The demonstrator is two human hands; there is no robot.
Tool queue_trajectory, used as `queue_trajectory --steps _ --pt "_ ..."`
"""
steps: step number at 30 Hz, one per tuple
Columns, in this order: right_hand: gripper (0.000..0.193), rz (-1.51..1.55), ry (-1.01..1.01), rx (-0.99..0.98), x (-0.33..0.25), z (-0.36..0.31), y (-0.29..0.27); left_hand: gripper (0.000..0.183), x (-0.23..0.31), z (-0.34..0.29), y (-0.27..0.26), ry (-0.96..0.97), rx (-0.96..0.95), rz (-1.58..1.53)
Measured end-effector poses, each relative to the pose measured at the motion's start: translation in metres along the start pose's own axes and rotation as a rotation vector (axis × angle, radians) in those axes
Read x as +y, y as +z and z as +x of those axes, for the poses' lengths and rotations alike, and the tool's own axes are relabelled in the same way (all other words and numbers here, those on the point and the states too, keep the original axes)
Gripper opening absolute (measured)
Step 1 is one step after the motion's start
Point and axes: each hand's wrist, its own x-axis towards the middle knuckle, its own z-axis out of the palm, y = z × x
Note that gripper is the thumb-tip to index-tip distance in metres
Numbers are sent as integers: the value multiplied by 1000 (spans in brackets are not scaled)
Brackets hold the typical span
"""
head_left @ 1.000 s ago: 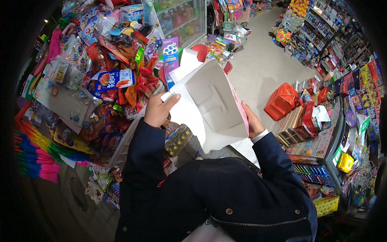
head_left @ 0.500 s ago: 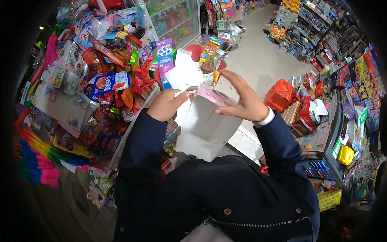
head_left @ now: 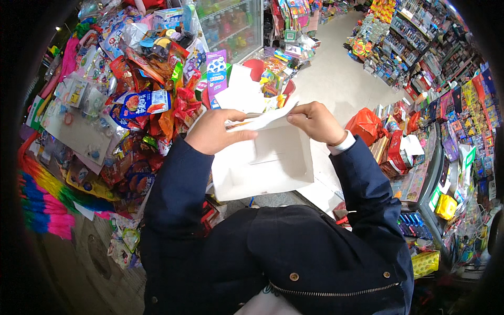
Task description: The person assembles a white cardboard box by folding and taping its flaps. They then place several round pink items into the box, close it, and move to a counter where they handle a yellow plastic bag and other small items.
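Note:
An open white cardboard box is between my hands, its bare white inside facing me. My left hand grips the far left corner, thumb along the upper edge. At the far right corner my right hand pinches a white flap between thumb and fingers. The flap bends along the box's far edge. A thin strip of printed colour shows beside my left thumb. What lies beneath the box is mostly hidden.
On the left is a heap of packaged snacks and small toys. White paper pieces and a purple packet lie beyond the box. A red plastic bag sits on the right, near a counter with a yellow pack. A glass-door cooler stands behind.
The box has tipped so its open inside faces me. My right hand has moved from spread fingers along its side to a pinch on the far flap. My left hand has shifted slightly.

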Motion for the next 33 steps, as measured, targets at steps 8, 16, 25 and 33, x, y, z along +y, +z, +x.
queue_trajectory --steps 8,16,25,33 --pt "35 65 170 -108 0 -4 -12 26 -4 0 -1 -25 -222 366" --pt "56 149 79 -97 0 2 -41 24 -2 6 -1 78 -252 401" --pt "56 138 170 -470 -17 8 -33 19 21 5 7 134 -268 698" --pt "50 89 -47 -543 -31 1 -20 17 26 5 7 139 -327 741"
